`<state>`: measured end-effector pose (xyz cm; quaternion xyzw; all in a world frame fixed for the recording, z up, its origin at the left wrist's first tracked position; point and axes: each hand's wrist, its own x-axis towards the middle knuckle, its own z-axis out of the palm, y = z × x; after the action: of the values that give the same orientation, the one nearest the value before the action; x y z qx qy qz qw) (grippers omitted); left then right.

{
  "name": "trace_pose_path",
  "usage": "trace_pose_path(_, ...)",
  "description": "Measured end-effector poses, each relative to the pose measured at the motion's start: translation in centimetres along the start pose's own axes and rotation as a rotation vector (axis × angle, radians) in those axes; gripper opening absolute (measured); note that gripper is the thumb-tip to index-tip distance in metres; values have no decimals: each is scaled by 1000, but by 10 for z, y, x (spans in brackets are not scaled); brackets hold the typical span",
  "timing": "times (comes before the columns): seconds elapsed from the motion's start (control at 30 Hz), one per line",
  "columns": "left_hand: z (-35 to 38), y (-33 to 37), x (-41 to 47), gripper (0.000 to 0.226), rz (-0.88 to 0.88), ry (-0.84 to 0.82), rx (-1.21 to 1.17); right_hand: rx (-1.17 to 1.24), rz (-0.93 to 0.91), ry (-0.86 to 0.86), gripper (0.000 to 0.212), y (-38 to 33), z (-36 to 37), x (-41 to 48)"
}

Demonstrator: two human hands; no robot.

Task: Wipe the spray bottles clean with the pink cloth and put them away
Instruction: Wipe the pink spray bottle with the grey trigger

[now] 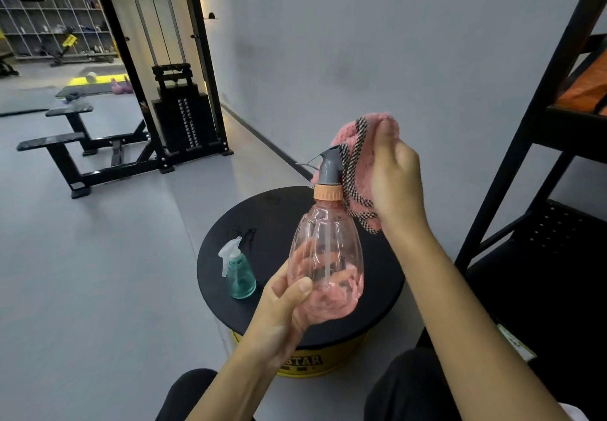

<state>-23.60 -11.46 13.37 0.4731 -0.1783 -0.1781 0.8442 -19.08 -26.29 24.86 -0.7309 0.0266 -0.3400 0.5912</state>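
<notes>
We are gripping the pink spray bottle [325,256] round its base with the left hand [282,309], steadying it while the right hand [395,180], above that grip, is clutching the pink cloth [359,164] against the nozzle. Two bottles counted: the teal spray bottle [239,272] is standing left of the grip on the black stool [387,276]. One cloth.
</notes>
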Motion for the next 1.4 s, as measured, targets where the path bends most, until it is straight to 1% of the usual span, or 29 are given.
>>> trace_pose_path(0.03, 0, 0, 0, 73, 0, 6, -2, 126, 101, -41, 57, 2, 0, 3)
trace_pose_path(0.1, -1, -1, 0, 80, -1, 22, -17, 316, 246, -142, 53, 4, 0, 1)
trace_pose_path(0.17, -1, -1, 1, 90, 6, 30, -32, 378, 303, -272, 50, 7, -1, -5)
trace_pose_path(0.23, -2, 0, 2, 91, 10, 40, -43, 441, 340, -342, 50, 11, -3, -10)
trace_pose_path(0.3, -4, 1, 5, 84, 17, 40, -49, 526, 354, -347, 48, 14, -5, -14)
trace_pose_path(0.4, -5, 1, 7, 87, 29, 48, -40, 734, 368, -325, 52, 21, -6, -24)
trace_pose_path(0.47, -4, 1, 9, 84, 12, 58, -44, 827, 379, -320, 46, 26, -6, -31)
trace_pose_path(0.57, -5, 1, 13, 85, -7, 104, -78, 761, 406, -307, 41, 35, -6, -44)
trace_pose_path(0.63, -8, -1, 15, 81, 5, 115, -75, 654, 352, -343, 39, 37, -6, -53)
trace_pose_path(0.7, -10, -1, 15, 78, 19, 121, -47, 477, 255, -376, 37, 38, -6, -62)
trace_pose_path(0.77, -12, 0, 15, 95, 19, 158, -21, 308, 179, -384, 35, 35, -5, -71)
trace_pose_path(0.8, -13, -1, 15, 102, 18, 173, -18, 239, 133, -388, 37, 35, -4, -76)
trace_pose_path(0.87, -14, -1, 16, 107, 39, 198, -17, 105, 1, -381, 47, 37, 1, -84)
trace_pose_path(0.93, -14, -1, 17, 104, 63, 198, -6, -8, -110, -370, 59, 41, 5, -88)
trace_pose_path(1.0, -14, -2, 16, 98, 74, 175, -2, -68, -136, -362, 66, 40, 7, -83)
trace_pose_path(1.03, -14, -2, 15, 96, 73, 163, -5, -72, -116, -365, 69, 36, 6, -79)
trace_pose_path(1.1, -15, -2, 14, 96, 70, 152, -8, -2, 9, -400, 68, 29, 2, -66)
trace_pose_path(1.2, -15, -1, 14, 99, 73, 162, -8, 149, 189, -451, 48, 36, -4, -55)
trace_pose_path(1.27, -15, 1, 17, 102, 86, 187, -14, 187, 231, -476, 44, 46, -3, -59)
trace_pose_path(1.3, -16, 1, 19, 103, 92, 202, -24, 205, 242, -462, 41, 50, -2, -66)
trace_pose_path(1.37, -19, 2, 23, 102, 110, 226, -34, 217, 217, -433, 34, 51, -1, -83)
trace_pose_path(1.4, -21, 2, 24, 100, 121, 225, -25, 218, 190, -420, 37, 52, 0, -91)
